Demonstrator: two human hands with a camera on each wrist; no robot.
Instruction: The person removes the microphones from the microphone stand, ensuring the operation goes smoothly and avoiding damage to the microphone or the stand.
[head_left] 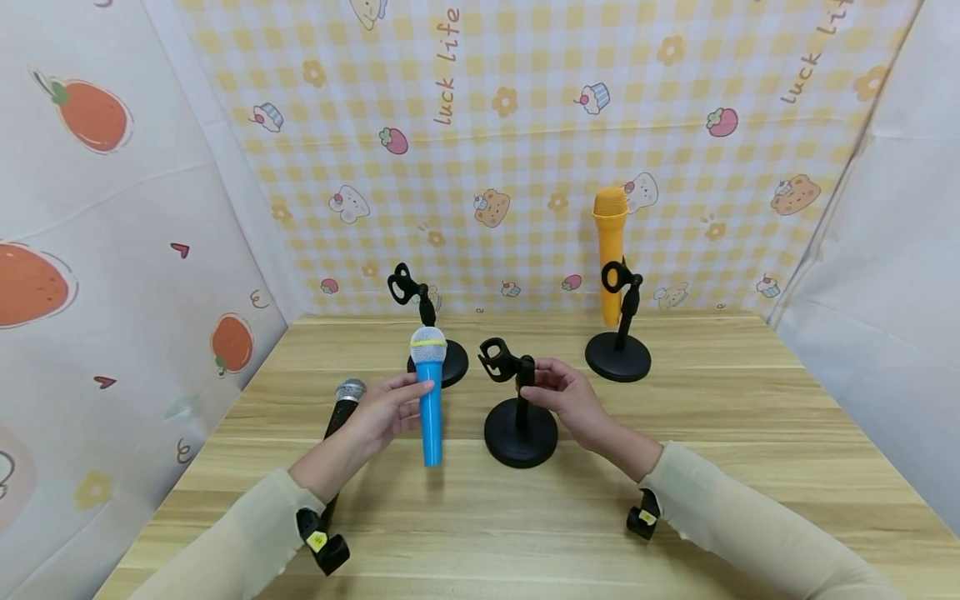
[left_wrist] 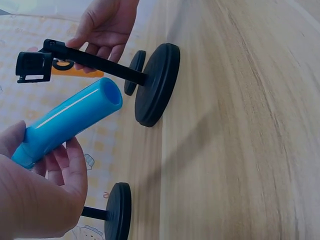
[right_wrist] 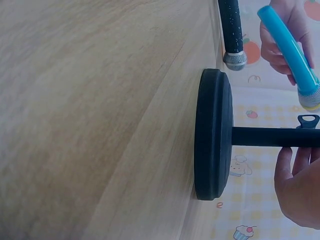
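Observation:
My left hand (head_left: 386, 408) holds a blue toy microphone (head_left: 431, 408) between thumb and fingers, upright, its grey mesh head with a yellow band on top. Its open lower end (left_wrist: 111, 95) faces the camera in the left wrist view. To the right of it, my right hand (head_left: 566, 396) pinches the post of a black microphone stand (head_left: 521, 433), whose round base is on the table. The clip (head_left: 497, 360) at its top is empty and points left, apart from the blue microphone. Partly under my left forearm is a black microphone (head_left: 342, 414) with a silver head.
Behind my left hand, a second black stand (head_left: 427, 312) has an empty clip. A third stand (head_left: 618, 357) is at the back right, with an orange microphone (head_left: 611, 229) upright behind its clip; whether they touch I cannot tell. Patterned cloth (head_left: 525, 167) walls the wooden table (head_left: 712, 400).

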